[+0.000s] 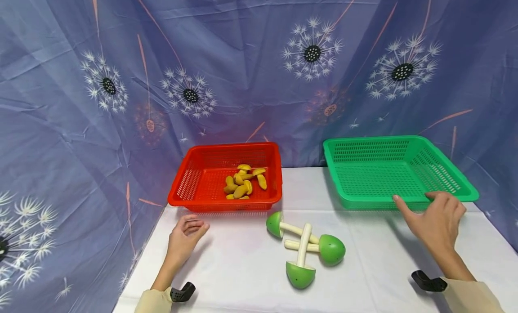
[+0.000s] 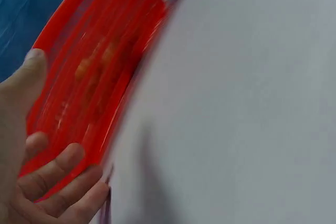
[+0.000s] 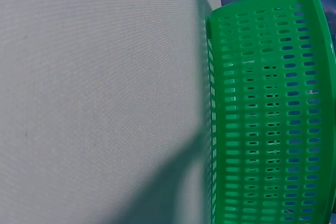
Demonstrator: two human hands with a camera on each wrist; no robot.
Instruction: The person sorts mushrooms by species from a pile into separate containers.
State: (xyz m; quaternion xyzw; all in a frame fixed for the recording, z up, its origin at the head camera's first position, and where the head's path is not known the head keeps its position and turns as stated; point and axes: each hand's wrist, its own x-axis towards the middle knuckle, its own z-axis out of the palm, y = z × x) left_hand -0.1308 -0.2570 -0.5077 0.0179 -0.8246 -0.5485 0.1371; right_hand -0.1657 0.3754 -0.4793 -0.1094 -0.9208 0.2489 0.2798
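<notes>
My left hand (image 1: 182,243) is in front of the red basket (image 1: 224,205), loosely curled with nothing in it; the left wrist view shows its thumb and fingers apart. Several small yellow toy mushrooms (image 1: 244,182) lie in that basket. At the front rim of the green basket (image 1: 372,200) is my right hand (image 1: 439,221), thumb and fingers spread wide. Whether it touches the rim I cannot tell, as the right wrist view shows only the basket's side. Three larger toy mushrooms with green caps (image 1: 332,250) and cream stems lie crossed between the hands.
Both baskets stand at the back of a white-covered table (image 1: 243,263), red at left and green at right. Behind them hangs a blue cloth (image 1: 251,79) with dandelion prints. A black device (image 1: 183,292) sits at the left wrist, another device (image 1: 429,282) at the right.
</notes>
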